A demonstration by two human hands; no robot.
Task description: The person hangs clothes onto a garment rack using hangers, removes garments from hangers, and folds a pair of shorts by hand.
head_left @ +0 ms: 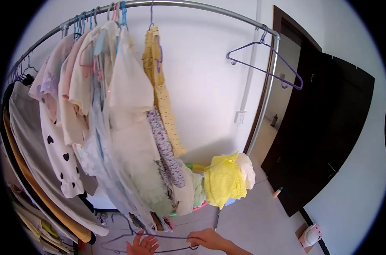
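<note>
Low in the view, my right hand is closed around one end of a dark purple clothes hanger. The hanger lies roughly level, its hook toward the left, and no garment shows on it. My left hand is beside the hanger's middle, palm turned up and fingers apart; whether it touches the hanger I cannot tell. Just beyond the hands hang the lower ends of pale dresses. A yellow garment lies atop a heap of clothes farther off to the right.
A metal clothes rail carries many garments on its left part, including a yellow dotted garment. A bare purple hanger hangs at its right end. A dark door stands ajar at right, with a pink-and-white object on the floor nearby.
</note>
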